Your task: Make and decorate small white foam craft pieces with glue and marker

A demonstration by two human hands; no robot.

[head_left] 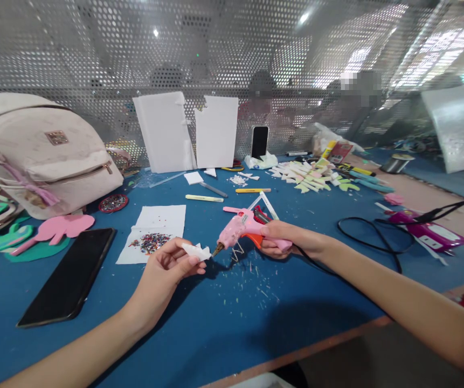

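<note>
My left hand [175, 263] pinches a small white jagged cut-out piece [198, 251] between thumb and fingers. In my right hand [284, 237] is a pink hot glue gun [237, 227], gripped by its handle near the orange trigger. The gun's metal nozzle points left and down, right at the edge of the white piece; whether they touch I cannot tell. A wire stand [236, 253] hangs under the gun. Left of the nozzle, a white paper sheet [134, 253] bears a heap of multicoloured bits [154, 243], partly behind my left hand.
A black phone [68, 277] and a pink foam shape [65, 227] lie left, before a pale backpack [49, 156]. Many pale cut strips [302, 175] pile at the back right. A black cord [371, 242] loops near a purple device [434, 231]. White boards [217, 132] lean behind.
</note>
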